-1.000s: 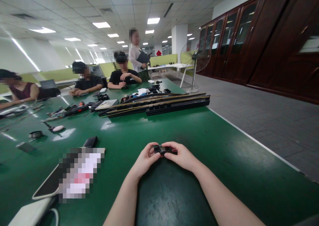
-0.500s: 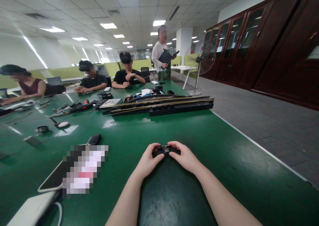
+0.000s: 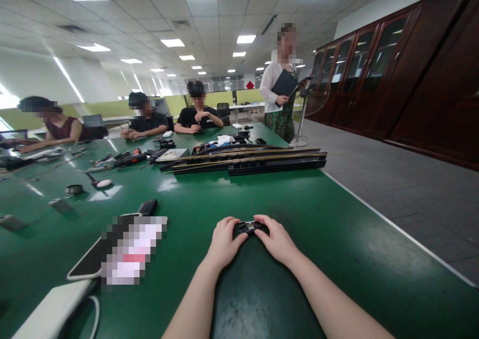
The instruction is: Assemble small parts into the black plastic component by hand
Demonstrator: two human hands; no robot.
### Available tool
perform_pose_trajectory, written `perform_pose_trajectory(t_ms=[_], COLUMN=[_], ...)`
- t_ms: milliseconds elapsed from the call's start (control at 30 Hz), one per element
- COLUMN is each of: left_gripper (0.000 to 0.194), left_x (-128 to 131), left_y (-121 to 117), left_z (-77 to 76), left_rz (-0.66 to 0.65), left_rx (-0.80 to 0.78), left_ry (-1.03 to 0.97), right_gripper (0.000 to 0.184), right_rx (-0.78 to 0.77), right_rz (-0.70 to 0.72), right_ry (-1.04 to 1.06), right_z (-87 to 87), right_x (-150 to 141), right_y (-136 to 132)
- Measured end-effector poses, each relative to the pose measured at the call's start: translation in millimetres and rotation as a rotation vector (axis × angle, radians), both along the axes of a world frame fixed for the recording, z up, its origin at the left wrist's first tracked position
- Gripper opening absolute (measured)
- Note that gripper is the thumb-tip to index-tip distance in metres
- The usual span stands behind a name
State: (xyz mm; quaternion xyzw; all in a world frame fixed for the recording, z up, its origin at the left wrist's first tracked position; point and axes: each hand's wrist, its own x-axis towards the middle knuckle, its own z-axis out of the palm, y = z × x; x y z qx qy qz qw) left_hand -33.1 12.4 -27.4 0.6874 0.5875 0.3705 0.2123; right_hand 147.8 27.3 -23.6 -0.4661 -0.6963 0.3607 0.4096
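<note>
Between my two hands is a small black device (image 3: 248, 228) with metallic-looking parts showing in its middle; I cannot make out its exact kind. My left hand (image 3: 225, 240) grips its left end, thumb at the near side and fingers at the far side. On the right end, my right hand (image 3: 277, 238) is closed in the same way. The device is at or just above the green table (image 3: 262, 299), and my fingers hide both of its ends.
A tablet-like device (image 3: 90, 254) with a blurred-out sheet and a white box-shaped thing (image 3: 52, 311) lie to the left. Long black rails (image 3: 277, 165) with thin rods cross the table ahead. Several people sit beyond; a person (image 3: 280, 89) with a clipboard stands at the far end.
The whole view has shifted slightly, so table things appear a little further right. The standing person has come nearer and to the right. Both my hands keep their hold on the black device.
</note>
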Motion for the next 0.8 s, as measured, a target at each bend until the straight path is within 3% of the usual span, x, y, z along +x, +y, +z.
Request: perform_pose_trajectory(t_ms=[200,367,800], left_gripper=[0.036,0.038,0.041], left_x=[-1,-2,3], left_y=[0,-1,-7], left_z=[1.0,1.6,9.2], left_rz=[-0.011,-0.04,-0.09], left_rx=[-0.032,-0.007,-0.01], left_ry=[0.19,0.22,0.216], right_gripper=[0.037,0.034,0.031], right_rx=[0.044,0.071,-0.057], right_rz=[0.065,0.054,0.047], right_ry=[-0.195,-0.259,-0.083], right_z=[1.6,3.6,7.8], right_x=[4,4,14], right_y=[-2,-3,4])
